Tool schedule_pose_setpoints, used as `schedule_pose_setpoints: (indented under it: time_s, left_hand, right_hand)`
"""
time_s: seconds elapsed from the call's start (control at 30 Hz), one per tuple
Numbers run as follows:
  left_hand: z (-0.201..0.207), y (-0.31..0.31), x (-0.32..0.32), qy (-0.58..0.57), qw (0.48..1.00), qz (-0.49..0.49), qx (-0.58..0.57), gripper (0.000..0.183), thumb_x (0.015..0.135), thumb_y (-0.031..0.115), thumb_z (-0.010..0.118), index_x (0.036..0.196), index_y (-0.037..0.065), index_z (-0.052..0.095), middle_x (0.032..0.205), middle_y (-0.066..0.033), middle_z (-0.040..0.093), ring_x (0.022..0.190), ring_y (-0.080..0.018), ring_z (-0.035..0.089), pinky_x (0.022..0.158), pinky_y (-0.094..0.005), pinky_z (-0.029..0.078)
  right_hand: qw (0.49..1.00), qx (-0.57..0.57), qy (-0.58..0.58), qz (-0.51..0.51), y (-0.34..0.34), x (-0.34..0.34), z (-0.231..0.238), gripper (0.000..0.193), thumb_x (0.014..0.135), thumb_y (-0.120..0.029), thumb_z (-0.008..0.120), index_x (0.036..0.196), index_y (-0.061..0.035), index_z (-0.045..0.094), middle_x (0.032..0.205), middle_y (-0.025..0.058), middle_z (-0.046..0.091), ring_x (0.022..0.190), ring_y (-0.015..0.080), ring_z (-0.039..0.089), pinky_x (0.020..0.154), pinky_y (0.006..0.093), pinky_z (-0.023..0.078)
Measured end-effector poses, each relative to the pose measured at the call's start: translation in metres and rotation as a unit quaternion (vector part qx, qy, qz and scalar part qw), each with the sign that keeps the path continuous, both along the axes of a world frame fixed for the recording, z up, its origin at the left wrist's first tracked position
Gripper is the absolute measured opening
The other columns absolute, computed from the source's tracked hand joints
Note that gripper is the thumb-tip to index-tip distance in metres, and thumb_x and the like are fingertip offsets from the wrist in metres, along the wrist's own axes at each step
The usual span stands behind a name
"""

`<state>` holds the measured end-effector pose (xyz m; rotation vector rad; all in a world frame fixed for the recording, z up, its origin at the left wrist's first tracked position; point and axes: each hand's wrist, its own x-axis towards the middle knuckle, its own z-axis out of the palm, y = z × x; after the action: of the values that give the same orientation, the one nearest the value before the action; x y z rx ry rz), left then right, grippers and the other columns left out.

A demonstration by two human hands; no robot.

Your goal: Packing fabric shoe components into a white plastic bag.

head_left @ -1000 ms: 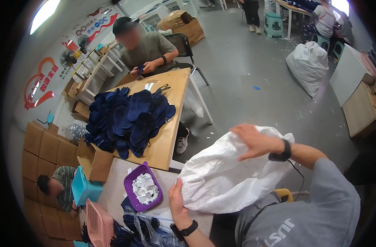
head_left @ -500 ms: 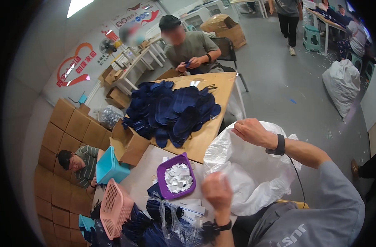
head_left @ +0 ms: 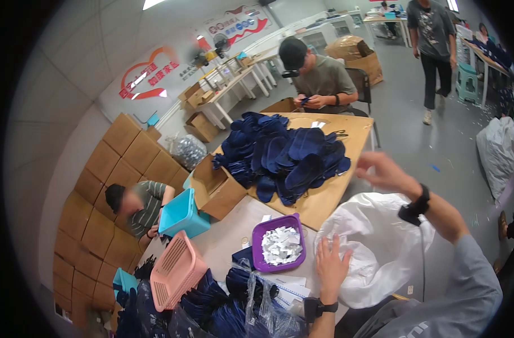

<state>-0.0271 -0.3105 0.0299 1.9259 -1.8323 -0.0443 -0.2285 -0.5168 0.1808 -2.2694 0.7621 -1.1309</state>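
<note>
My left hand lies with fingers spread against the near-left side of a large white woven sack. The sack's mouth gapes. My right hand hangs above the sack's far rim, slightly blurred, its fingers loosely bent and apart with nothing visible in them. Left of the sack stands a purple basket filled with small white tags. Dark blue eye-mask-shaped fabric pieces lie heaped on the wooden table beyond.
A pink basket, a light blue bin, an open cardboard box and bagged dark blue pieces crowd the left side. Two people sit across and at left; another person walks at the back. Another white sack stands far right.
My view has swung left. My left hand, blurred before, now rests spread on the sack. My right hand has lifted from the sack's rim. The person at the back has come nearer.
</note>
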Motion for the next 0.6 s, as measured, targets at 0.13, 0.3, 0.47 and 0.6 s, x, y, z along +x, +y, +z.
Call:
schedule_pose_setpoints:
  time_s: [0.13,0.3,0.47,0.6]
  left_hand:
    - [0.002,0.008,-0.008,0.015,1.0,-0.016,0.005,0.063,0.094,0.037,0.064,0.148,0.01,0.047,0.149,-0.0285,0.043,0.138,-0.0455,0.041,0.113,-0.0507,0.035]
    - [0.001,0.036,-0.011,0.036,0.999,0.013,0.015,0.063,0.09,0.025,0.069,0.147,0.012,0.047,0.148,-0.0241,0.045,0.138,-0.0422,0.042,0.112,-0.049,0.037]
    - [0.0,0.04,-0.008,0.004,0.999,0.033,0.013,0.061,0.093,0.028,0.065,0.148,0.012,0.045,0.149,-0.0215,0.044,0.14,-0.038,0.041,0.113,-0.047,0.037]
    - [-0.001,0.044,-0.01,0.026,0.999,0.02,0.013,0.064,0.093,0.027,0.065,0.151,0.012,0.041,0.151,-0.0217,0.041,0.14,-0.0375,0.04,0.114,-0.0463,0.036]
  right_hand:
    - [0.998,-0.015,-0.04,-0.055,0.023,-0.034,0.074,0.016,0.095,-0.014,0.068,0.091,0.0016,0.064,0.084,0.007,0.066,0.081,0.0127,0.063,0.072,0.0303,0.051]
    - [0.996,-0.062,-0.016,-0.064,0.035,-0.033,0.12,0.021,0.095,-0.017,0.069,0.089,0.0015,0.062,0.078,0.0027,0.059,0.076,0.0101,0.055,0.073,0.027,0.044]
    - [0.99,-0.137,-0.014,-0.022,0.036,0.014,0.135,0.013,0.092,-0.009,0.068,0.087,0.0,0.06,0.077,0.0057,0.059,0.074,0.015,0.058,0.075,0.0308,0.046]
    - [0.981,-0.185,0.045,0.025,0.041,0.046,0.151,0.012,0.087,-0.002,0.069,0.084,-0.0013,0.057,0.079,0.0083,0.061,0.072,0.0221,0.061,0.073,0.035,0.049]
